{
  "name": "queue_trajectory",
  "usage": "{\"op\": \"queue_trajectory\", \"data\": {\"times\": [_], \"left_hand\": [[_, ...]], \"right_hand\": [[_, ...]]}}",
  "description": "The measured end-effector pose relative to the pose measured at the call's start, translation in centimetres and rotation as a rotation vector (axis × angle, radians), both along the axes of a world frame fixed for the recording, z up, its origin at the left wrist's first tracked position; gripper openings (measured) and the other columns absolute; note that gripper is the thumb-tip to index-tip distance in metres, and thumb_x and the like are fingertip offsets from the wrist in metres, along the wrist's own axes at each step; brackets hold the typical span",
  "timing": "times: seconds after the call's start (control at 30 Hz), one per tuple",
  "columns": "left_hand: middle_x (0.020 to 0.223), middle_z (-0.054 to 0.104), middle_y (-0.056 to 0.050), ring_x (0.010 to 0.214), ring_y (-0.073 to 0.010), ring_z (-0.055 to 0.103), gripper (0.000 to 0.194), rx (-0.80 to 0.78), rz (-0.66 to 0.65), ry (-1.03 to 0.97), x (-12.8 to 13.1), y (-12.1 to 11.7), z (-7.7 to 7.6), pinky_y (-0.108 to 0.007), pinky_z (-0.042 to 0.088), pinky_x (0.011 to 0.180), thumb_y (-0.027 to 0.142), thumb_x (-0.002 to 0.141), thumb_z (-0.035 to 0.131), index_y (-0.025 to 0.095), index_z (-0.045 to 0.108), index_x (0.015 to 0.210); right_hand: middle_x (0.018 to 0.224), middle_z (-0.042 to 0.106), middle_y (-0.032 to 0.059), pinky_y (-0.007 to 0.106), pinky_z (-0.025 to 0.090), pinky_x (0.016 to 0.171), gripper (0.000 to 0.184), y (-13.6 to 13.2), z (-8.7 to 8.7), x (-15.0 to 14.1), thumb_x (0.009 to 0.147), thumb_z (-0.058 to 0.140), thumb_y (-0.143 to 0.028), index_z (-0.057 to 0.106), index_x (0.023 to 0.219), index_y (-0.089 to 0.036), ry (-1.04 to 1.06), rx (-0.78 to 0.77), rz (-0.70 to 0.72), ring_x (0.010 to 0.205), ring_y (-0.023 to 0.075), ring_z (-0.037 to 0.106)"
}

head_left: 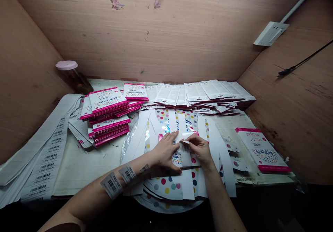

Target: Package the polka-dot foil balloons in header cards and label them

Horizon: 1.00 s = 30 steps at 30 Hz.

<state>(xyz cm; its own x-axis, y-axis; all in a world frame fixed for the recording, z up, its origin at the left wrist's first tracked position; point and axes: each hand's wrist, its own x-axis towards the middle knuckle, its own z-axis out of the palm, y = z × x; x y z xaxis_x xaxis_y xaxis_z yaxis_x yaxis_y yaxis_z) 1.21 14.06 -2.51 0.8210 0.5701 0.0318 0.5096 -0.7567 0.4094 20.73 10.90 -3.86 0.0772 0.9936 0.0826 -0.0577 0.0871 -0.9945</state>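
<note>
A thin white label (187, 135), light and floppy (safest held by its free edge), sits pinched in the right hand (200, 151) over a dotted foil balloon (166, 187), slick and soft, which the open left hand (164, 152) presses flat on the bench (85, 169).

On the bench (78, 169): foil balloons (166, 187) centrally; packet stacks (108, 101) at ten o'clock, barcode strips (44, 162) at nine, single packet (262, 150) at three.

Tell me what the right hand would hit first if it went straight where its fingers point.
Probably the left hand, just past the white paper strip its fingers pinch, though depth is unclear.
</note>
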Motion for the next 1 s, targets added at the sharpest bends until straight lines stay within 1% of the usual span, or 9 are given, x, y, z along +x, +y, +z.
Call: {"op": "queue_trajectory", "data": {"times": [0.1,0.17,0.27,0.33,0.43,0.57,0.73,0.87,1.0], "left_hand": [[0.160,0.017,-0.018,0.145,-0.0471,0.015,0.088,0.006,0.015,0.010,-0.1,-0.2,0.0,-0.058,0.014,0.118,0.080,0.050,0.072,0.015,0.067,0.109],[0.160,0.020,-0.016,0.145,-0.0471,0.015,0.093,0.024,0.002,0.008,-0.1,-0.2,-0.1,-0.058,0.013,0.118,0.080,0.049,0.072,0.016,0.064,0.116],[0.158,0.024,-0.018,0.146,-0.0435,0.015,0.116,0.032,-0.009,-0.032,-0.1,-0.2,-0.5,-0.056,0.012,0.119,0.082,0.051,0.069,0.012,0.043,0.140],[0.157,0.026,-0.021,0.146,-0.0422,0.016,0.128,0.026,0.004,-0.049,-0.1,-0.1,-0.7,-0.055,0.014,0.119,0.083,0.050,0.068,0.007,0.031,0.147],[0.158,0.022,-0.024,0.146,-0.0423,0.016,0.126,0.010,0.019,-0.056,-0.3,-0.1,-0.9,-0.054,0.015,0.120,0.083,0.048,0.070,0.006,0.036,0.143],[0.158,0.020,-0.023,0.147,-0.0408,0.016,0.117,-0.021,0.023,-0.071,-0.6,0.1,-0.8,-0.054,0.017,0.119,0.082,0.049,0.071,0.012,0.043,0.138],[0.157,0.025,-0.021,0.146,-0.0377,0.021,0.123,-0.078,0.050,-0.101,-0.8,0.1,-0.4,-0.053,0.017,0.120,0.076,0.050,0.075,0.013,0.031,0.146],[0.156,0.029,-0.023,0.145,-0.0390,0.022,0.133,-0.125,0.098,-0.120,-0.6,0.0,-0.2,-0.053,0.021,0.119,0.071,0.047,0.079,0.013,0.019,0.150],[0.157,0.026,-0.023,0.147,-0.0385,0.019,0.136,-0.114,0.061,-0.085,-0.5,0.1,-0.1,-0.052,0.018,0.120,0.074,0.048,0.076,0.011,0.015,0.151]], "right_hand": [[0.071,0.061,0.0000,0.026,0.042,0.050,0.021,0.0,-0.3,0.2,0.072,0.079,-0.040,0.068,0.075,-0.022,-0.016,0.002,0.004,0.055,0.0117,0.049],[0.070,0.061,-0.0004,0.026,0.041,0.050,0.021,0.0,-0.4,0.3,0.074,0.078,-0.040,0.067,0.076,-0.023,-0.028,0.006,0.011,0.055,0.0116,0.049],[0.070,0.061,-0.0004,0.027,0.041,0.052,0.022,0.2,-0.3,0.3,0.074,0.077,-0.042,0.067,0.077,-0.022,-0.065,0.017,0.017,0.056,0.0121,0.049],[0.073,0.062,0.0004,0.028,0.043,0.056,0.023,0.4,-0.1,0.2,0.074,0.077,-0.043,0.068,0.076,-0.022,-0.104,0.024,0.018,0.060,0.0132,0.051],[0.076,0.061,0.0020,0.030,0.045,0.064,0.022,0.7,0.2,-0.1,0.073,0.078,-0.043,0.071,0.074,-0.022,-0.187,0.042,0.002,0.069,0.0163,0.053],[0.080,0.057,0.0033,0.032,0.045,0.069,0.022,1.0,0.5,-0.5,0.072,0.079,-0.045,0.074,0.072,-0.024,-0.286,0.067,-0.046,0.077,0.0186,0.051],[0.080,0.052,0.0031,0.033,0.045,0.069,0.024,1.3,0.0,-0.7,0.070,0.079,-0.049,0.075,0.072,-0.025,-0.360,0.077,-0.113,0.079,0.0196,0.050],[0.081,0.053,0.0030,0.032,0.048,0.068,0.026,1.3,-0.2,-0.6,0.069,0.079,-0.050,0.074,0.071,-0.024,-0.373,0.077,-0.124,0.077,0.0184,0.052],[0.082,0.054,0.0026,0.031,0.049,0.066,0.026,1.3,0.1,-0.5,0.071,0.077,-0.048,0.073,0.071,-0.022,-0.385,0.070,-0.114,0.073,0.0162,0.053]]}}
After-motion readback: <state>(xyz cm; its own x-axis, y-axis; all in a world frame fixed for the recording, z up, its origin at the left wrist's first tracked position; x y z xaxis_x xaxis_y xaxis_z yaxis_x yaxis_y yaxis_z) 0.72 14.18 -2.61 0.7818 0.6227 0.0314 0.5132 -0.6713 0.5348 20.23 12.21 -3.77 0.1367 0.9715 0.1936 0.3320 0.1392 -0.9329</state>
